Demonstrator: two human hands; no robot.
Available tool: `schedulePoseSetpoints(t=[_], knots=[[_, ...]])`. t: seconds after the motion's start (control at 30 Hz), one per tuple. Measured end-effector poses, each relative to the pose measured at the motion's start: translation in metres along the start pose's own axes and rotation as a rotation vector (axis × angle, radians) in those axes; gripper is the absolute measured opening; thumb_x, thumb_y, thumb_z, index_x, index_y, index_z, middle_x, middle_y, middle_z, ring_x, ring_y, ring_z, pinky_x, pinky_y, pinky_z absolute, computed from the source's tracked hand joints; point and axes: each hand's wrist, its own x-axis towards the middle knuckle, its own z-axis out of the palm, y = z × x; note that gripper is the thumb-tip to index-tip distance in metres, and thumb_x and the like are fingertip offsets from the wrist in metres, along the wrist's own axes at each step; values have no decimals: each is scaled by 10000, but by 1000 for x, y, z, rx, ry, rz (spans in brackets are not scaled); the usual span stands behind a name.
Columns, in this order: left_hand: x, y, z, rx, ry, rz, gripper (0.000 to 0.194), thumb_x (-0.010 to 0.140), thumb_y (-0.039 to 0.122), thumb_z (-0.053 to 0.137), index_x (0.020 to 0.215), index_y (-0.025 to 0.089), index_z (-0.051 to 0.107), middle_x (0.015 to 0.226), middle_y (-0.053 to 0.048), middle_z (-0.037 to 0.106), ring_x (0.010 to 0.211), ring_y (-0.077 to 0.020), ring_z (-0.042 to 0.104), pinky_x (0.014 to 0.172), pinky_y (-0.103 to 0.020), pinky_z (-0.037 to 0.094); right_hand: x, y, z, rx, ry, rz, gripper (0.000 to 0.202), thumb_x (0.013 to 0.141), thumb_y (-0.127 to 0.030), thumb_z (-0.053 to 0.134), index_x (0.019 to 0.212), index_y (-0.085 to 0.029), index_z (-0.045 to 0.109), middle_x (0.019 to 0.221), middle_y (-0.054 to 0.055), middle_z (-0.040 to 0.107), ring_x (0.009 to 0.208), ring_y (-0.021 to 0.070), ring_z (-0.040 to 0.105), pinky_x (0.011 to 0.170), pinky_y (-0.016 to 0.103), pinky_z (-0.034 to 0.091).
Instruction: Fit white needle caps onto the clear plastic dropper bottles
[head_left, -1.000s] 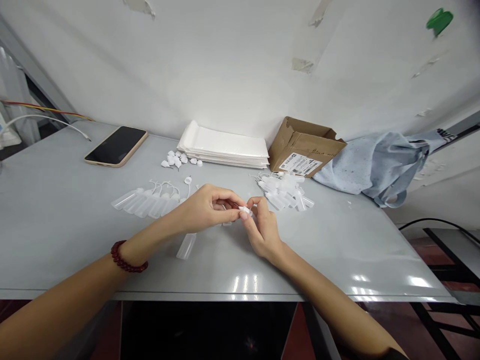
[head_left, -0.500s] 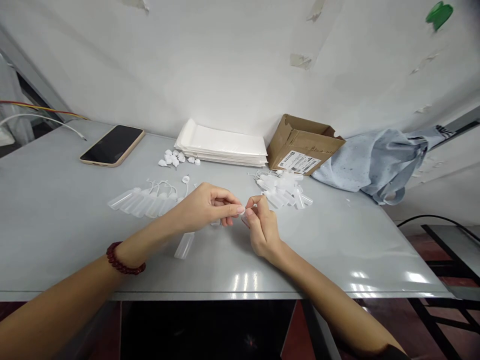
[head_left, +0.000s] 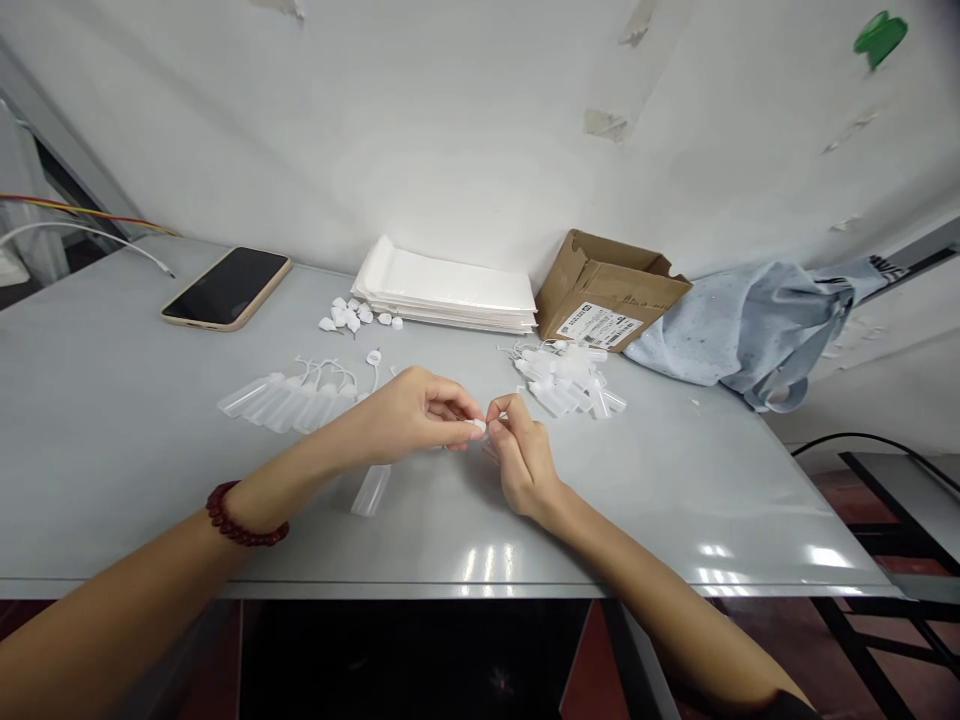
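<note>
My left hand (head_left: 420, 412) pinches a small white cap-like piece (head_left: 477, 427) between thumb and forefinger. My right hand (head_left: 521, 452) meets it from the right, thumb and forefinger pressed together at the same piece; a see-through bit shows under its fingertips, too small to name. Behind my left forearm lies a row of clear plastic tubes (head_left: 262, 400) with white tops and curled cords. One loose clear tube (head_left: 371, 490) rests in front of that forearm. Past my right hand is a heap of similar clear tubes (head_left: 574, 378).
Small white pieces (head_left: 346, 315) are gathered near a stack of white envelopes (head_left: 457, 285) by the wall. A phone (head_left: 227, 288) lies at the left. An open cardboard box (head_left: 607, 285) and a light-blue cloth (head_left: 742, 320) occupy the back right of the grey table (head_left: 675, 500).
My left fingertips have shifted slightly left and down, and more of the white piece shows between the hands. My right hand has hardly moved.
</note>
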Motion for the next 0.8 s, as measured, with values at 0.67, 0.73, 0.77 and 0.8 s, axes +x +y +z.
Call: schedulePoseSetpoints(t=[0.67,0.73,0.77,0.8], knots=[[2,-2,2,33,12,-37,267,839,372,595,714,144,655,556,7,615,526,-110,576,536,-214,453,-1,-5,0,-31,33,26,78,920,-249,352,852,-216,370,540,-85,355,441,88,322,476,226,263],[1,-1,2,25,7,-19,235,835,364,604,795,147,682,618,-3,639,608,-124,600,586,-222,471,0,-7,1,39,41,75,117,927,-267,340,828,-216,376,553,-77,354,463,91,340,479,221,280],[1,-1,2,15,8,0,217,830,353,612,837,150,690,673,-10,657,659,-131,609,622,-228,482,1,-8,1,88,46,105,131,926,-276,341,817,-215,381,563,-71,359,478,93,352,479,218,291],[0,-1,2,4,11,25,204,824,339,620,872,154,692,744,-20,674,715,-139,615,662,-236,492,2,-8,1,141,49,137,139,921,-280,347,807,-213,388,577,-65,365,492,94,361,477,214,302]])
